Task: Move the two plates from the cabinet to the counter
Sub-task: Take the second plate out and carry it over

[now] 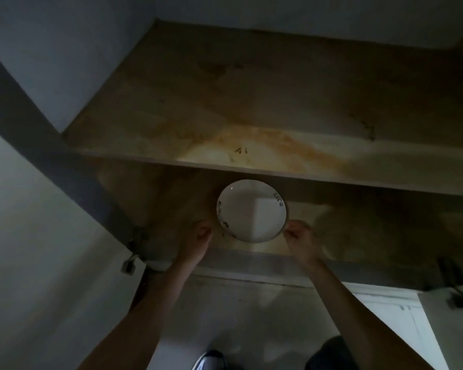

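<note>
A round white plate (251,210) with small dark markings on its rim sits in the dim cabinet, on the lower shelf (358,231) near its front edge. My left hand (202,236) is curled at the plate's lower left rim. My right hand (298,235) pinches the lower right rim. Both arms reach forward and down into the cabinet. A sliver of patterned rim shows under the plate's lower left edge; I cannot tell whether it is a second plate.
A stained wooden upper shelf (251,145) juts out just above the plate. Open cabinet doors with metal hinges stand at the left (130,265) and right (460,300). Below are the pale floor and my shoe (209,360).
</note>
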